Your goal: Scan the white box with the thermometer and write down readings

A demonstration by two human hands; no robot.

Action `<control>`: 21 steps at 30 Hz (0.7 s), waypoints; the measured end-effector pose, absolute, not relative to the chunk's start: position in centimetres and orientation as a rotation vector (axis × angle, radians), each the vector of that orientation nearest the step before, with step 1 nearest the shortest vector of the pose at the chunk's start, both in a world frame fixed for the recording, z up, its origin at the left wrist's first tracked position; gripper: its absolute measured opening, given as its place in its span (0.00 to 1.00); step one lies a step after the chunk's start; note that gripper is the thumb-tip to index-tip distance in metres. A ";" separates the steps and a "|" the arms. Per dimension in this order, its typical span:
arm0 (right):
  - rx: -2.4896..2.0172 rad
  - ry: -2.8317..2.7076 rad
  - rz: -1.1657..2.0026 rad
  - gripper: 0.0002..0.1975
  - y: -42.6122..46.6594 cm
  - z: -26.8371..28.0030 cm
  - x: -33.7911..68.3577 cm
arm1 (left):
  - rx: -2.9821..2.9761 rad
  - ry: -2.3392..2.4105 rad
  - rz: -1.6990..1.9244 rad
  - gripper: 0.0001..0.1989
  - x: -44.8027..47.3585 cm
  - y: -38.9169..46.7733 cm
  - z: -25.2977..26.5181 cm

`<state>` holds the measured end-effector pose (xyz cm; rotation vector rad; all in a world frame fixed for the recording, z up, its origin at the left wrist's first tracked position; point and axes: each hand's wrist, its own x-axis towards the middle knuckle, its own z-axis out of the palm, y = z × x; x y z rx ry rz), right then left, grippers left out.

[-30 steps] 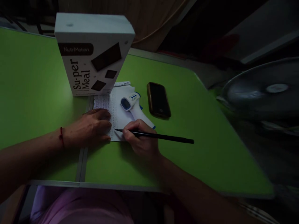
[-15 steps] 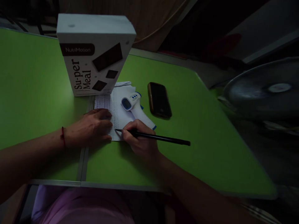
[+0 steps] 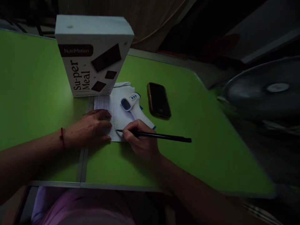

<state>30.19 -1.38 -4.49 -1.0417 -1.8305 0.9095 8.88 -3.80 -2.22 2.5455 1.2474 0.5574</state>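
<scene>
My right hand [image 3: 142,139] grips a long black pen [image 3: 167,136], its tip touching a white sheet of paper [image 3: 118,117] covered partly with rows of small handwriting. Fingers spread, my left hand [image 3: 95,126] lies flat over the paper's left edge; a red string bracelet [image 3: 62,138] circles that wrist. On the upper right of the paper rests a white and blue infrared thermometer [image 3: 134,104], its handle running down beside my right hand. A white box [image 3: 79,68] printed "NutriMotion Su-per Meal" stands upright at the paper's far left end.
A dark phone [image 3: 159,100] in a brownish case lies right of the thermometer. The green table [image 3: 199,159] has a metal-edged seam [image 3: 83,165] running under my left hand. Beyond its right edge stands a round fan [image 3: 264,90].
The pen's back end has tipped slightly upward in my right hand. The whole view has shifted a little; my left hand stays in place on the paper.
</scene>
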 end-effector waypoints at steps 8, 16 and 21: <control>-1.016 -1.871 0.936 0.08 -1.4 -4.4 30.3 | 2.545 1.254 0.549 0.12 8.7 -3.9 -2.4; -1.030 -1.854 0.904 0.08 -1.3 -4.4 30.4 | 2.533 1.256 0.532 0.11 8.7 -3.9 -2.3; -1.040 -1.859 0.911 0.08 -1.3 -4.4 30.4 | 2.543 1.270 0.526 0.11 8.7 -3.9 -2.3</control>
